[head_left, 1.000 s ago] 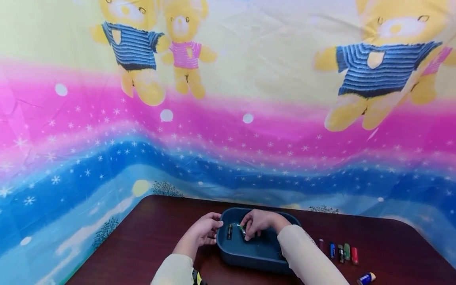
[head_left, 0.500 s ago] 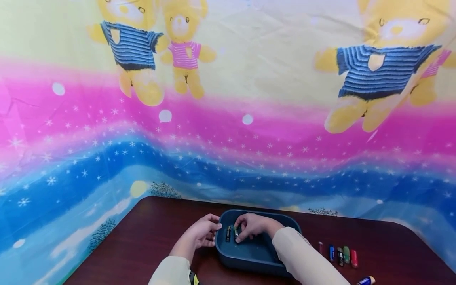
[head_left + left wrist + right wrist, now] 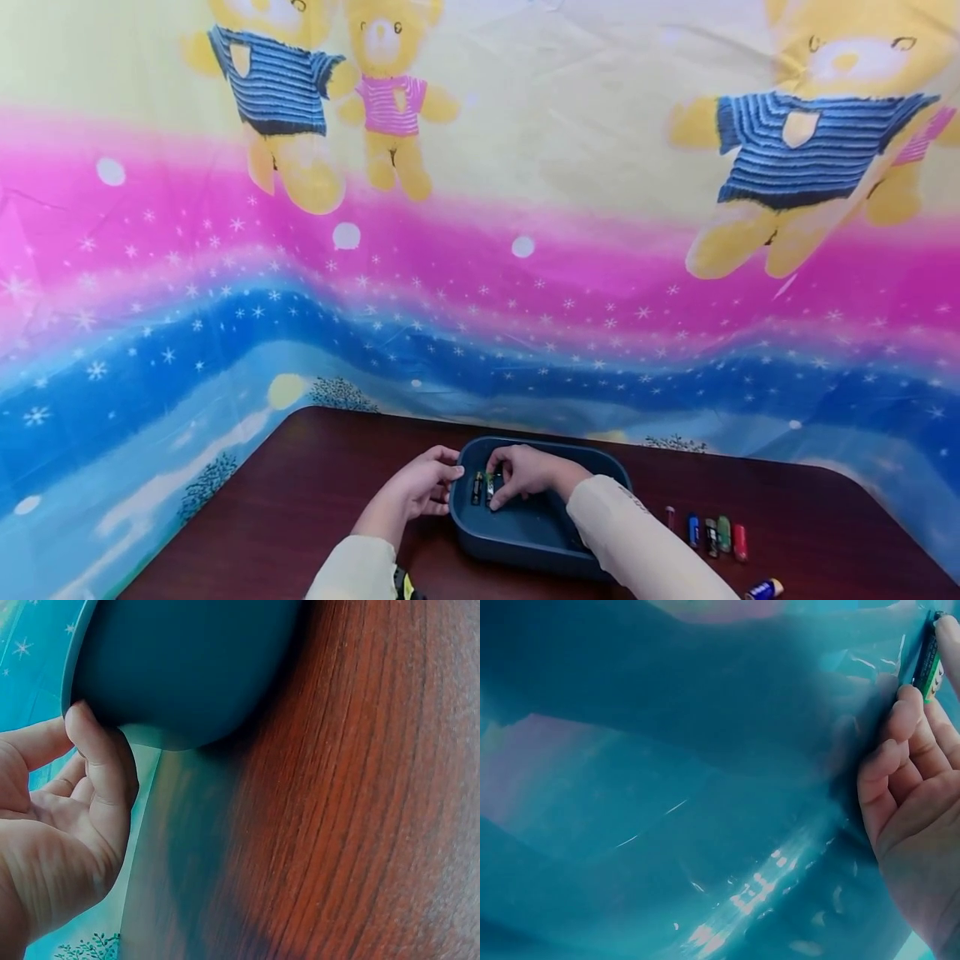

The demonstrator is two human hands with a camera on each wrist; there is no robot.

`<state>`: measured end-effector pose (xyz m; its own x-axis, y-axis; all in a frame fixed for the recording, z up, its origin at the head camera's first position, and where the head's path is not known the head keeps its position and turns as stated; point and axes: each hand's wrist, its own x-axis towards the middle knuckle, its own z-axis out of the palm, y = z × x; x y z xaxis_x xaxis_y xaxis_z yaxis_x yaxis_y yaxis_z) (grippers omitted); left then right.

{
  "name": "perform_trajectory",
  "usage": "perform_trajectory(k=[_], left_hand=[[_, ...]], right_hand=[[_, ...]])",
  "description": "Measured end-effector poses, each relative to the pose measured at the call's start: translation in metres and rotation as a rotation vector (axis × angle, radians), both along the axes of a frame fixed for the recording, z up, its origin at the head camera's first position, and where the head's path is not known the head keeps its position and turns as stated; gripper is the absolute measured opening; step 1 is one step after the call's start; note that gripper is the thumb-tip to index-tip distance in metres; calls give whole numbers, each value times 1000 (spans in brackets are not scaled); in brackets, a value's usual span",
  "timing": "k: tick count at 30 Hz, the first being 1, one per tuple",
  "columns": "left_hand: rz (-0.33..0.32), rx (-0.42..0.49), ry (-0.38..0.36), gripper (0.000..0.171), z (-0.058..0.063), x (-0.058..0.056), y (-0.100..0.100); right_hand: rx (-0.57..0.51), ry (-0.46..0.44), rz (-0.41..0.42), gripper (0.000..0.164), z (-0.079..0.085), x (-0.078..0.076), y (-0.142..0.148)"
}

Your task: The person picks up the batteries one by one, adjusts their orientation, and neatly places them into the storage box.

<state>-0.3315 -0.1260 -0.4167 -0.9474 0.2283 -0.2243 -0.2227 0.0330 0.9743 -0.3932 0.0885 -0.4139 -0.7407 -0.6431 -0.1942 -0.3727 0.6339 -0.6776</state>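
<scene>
A dark blue-grey tray stands on the table, one battery lying in its left part. My left hand pinches the tray's left end; in the left wrist view the thumb and index finger meet at the rim. Inside the tray, my right hand pinches a second battery between thumb and fingers. This battery sits just right of the first one, roughly parallel to it. The right wrist view shows its black and green casing at the fingertips.
On the dark wooden table, right of the tray, lie several more batteries, among them a blue one, a green one and a red one. A thicker blue battery lies nearer. A printed cloth hangs behind.
My right hand has moved left inside the tray, bringing its battery close beside the one lying there. The left hand has stayed at the tray's end.
</scene>
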Motion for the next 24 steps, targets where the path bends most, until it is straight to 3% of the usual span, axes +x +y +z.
perform_trajectory(k=[16, 20, 24], left_hand=[[1, 2, -3, 34, 1, 1, -4], [-6, 2, -2, 35, 1, 2, -2], [-16, -6, 6, 35, 0, 3, 1]], right_hand=[[-2, -31, 29, 51, -4, -8, -3], [34, -59, 34, 54, 4, -5, -1], [59, -109, 35, 52, 23, 0, 6]])
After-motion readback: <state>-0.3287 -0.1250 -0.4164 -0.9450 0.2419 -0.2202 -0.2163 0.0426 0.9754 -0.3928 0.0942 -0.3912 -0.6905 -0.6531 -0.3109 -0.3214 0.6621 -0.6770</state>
